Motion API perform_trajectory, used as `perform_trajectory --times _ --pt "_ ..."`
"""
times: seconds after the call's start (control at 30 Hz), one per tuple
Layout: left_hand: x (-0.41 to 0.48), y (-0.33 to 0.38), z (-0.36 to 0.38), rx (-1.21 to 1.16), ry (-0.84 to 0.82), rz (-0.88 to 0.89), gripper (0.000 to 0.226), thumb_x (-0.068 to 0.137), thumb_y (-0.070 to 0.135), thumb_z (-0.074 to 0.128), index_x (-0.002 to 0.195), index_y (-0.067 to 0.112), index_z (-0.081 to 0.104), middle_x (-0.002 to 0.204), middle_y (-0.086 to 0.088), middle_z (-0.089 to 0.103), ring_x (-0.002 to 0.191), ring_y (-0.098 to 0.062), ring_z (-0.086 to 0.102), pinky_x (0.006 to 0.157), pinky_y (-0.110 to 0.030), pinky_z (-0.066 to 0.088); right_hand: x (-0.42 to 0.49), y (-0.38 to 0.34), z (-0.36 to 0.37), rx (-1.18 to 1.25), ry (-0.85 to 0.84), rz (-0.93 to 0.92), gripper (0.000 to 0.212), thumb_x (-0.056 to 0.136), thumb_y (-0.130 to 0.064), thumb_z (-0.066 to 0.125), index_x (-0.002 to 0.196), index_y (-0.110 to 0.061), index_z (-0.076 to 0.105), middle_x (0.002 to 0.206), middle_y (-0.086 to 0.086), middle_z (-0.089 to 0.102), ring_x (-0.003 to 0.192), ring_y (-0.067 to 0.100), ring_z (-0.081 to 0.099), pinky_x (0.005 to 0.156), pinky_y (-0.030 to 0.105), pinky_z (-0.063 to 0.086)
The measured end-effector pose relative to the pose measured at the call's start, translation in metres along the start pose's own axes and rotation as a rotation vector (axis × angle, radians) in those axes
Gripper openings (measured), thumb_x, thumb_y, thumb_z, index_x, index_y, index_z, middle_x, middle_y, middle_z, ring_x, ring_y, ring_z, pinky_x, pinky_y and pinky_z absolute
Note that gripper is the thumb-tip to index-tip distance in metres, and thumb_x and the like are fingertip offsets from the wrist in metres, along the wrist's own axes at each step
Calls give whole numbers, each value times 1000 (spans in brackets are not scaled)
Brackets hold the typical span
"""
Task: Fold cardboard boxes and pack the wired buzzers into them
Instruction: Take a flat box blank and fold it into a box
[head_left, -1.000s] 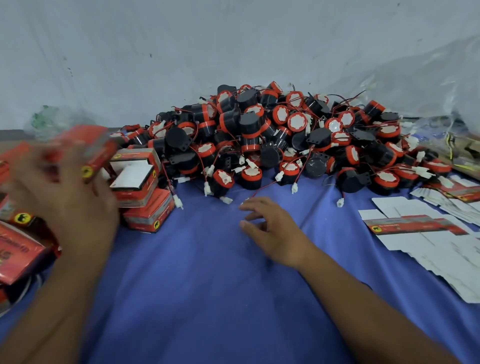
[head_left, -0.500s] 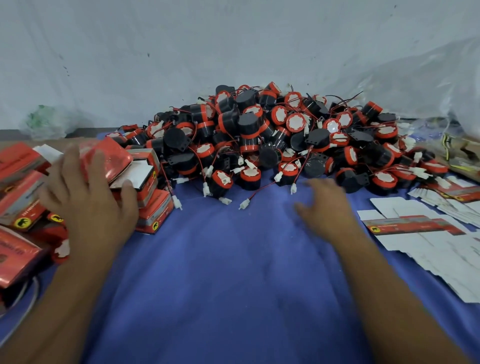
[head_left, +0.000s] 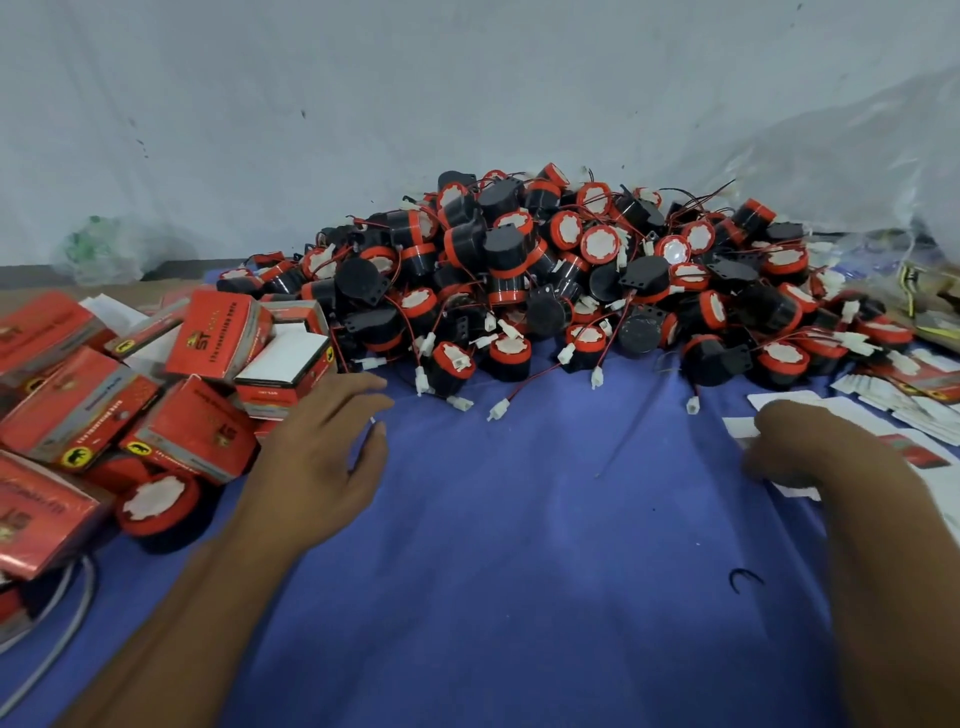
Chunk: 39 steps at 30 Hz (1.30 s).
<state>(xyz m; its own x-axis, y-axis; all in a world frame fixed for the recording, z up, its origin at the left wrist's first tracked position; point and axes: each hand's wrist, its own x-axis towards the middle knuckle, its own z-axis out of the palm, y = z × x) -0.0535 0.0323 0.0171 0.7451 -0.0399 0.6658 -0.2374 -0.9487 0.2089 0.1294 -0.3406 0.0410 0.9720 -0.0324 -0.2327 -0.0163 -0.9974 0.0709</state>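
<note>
The pile of buzzers (head_left: 545, 280) is black with orange-red bands and white faces, its thin wires (head_left: 521, 394) red and black with white plugs (head_left: 497, 410), and it lies on a deep-blue cloth (head_left: 493, 571). Left of the pile the folded boxes (head_left: 218, 338) are red with grey side panels, white flaps and a yellow disc bearing a black animal. Right of the pile the flat box blanks (head_left: 904, 415) are white with a red-and-grey printed strip; behind it the wall (head_left: 363, 104) is pale grey with dark specks.
</note>
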Motion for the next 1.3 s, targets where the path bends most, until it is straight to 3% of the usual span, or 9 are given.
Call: perform_trajectory --times 0.17,0.3,0.43,0.53,0.7,0.9,1.1,1.2,1.3 --pt "-4 -5 5 -20 -43 3 39 95 26 45 108 -2 69 117 -13 64 105 -28 63 81 -45 56 -7 -7 0 -48 50 -7 24 90 -21 62 108 -6 58 84 4 52 82 25 52 69 29 43" --pt "-6 -3 12 -20 -68 13 39 96 27 44 113 1 67 119 -9 63 105 -24 62 81 -44 57 -23 -28 -9 278 522 -9 14 89 -8 60 101 -2 63 82 20 59 79 41 58 65 38 42" --pt "-4 11 19 -90 -79 -33 55 96 41 45 143 13 47 147 0 46 130 -16 47 101 -38 48 -62 -80 -15 744 900 -437 16 95 -16 60 109 -15 68 81 11 72 71 32 66 62 36 50" --pt "-1 26 22 -170 -65 -82 79 89 60 50 155 28 21 161 17 15 146 -1 20 109 -21 26 -85 -116 -4 1184 590 -699 8 97 -21 63 98 -26 70 69 -13 66 55 6 54 51 22 43" --pt "-1 55 32 -213 -178 -244 100 74 84 51 150 46 -1 156 31 0 144 4 5 115 -32 22 -87 -138 21 1358 247 -718 6 95 -32 67 93 -29 62 74 28 62 54 33 49 47 50 42" --pt "0 59 34 -361 -49 -383 88 74 74 57 148 47 18 150 30 27 135 10 28 107 -13 27 -86 -149 23 1825 -464 -712 38 100 -43 51 107 -14 76 113 20 71 100 30 68 87 43 58" --pt "-1 69 32 -739 -72 -307 83 91 43 67 157 30 18 155 30 29 143 4 29 112 -23 37 -85 -147 36 1518 -577 -1101 68 85 -57 69 144 -30 51 146 3 54 137 27 50 115 49 39" --pt "0 69 32 -828 -100 -297 78 95 24 61 157 29 13 156 32 23 145 6 22 109 -17 37 -87 -144 34 1375 -472 -1128 82 83 -61 68 152 -27 40 148 6 51 139 29 47 114 57 36" --pt "1 67 31 -833 -68 -348 66 99 30 54 150 43 15 150 43 24 143 11 22 113 -19 33 -88 -142 32 1255 -419 -1124 83 78 -58 76 149 -31 43 146 -5 52 139 18 47 105 40 48"
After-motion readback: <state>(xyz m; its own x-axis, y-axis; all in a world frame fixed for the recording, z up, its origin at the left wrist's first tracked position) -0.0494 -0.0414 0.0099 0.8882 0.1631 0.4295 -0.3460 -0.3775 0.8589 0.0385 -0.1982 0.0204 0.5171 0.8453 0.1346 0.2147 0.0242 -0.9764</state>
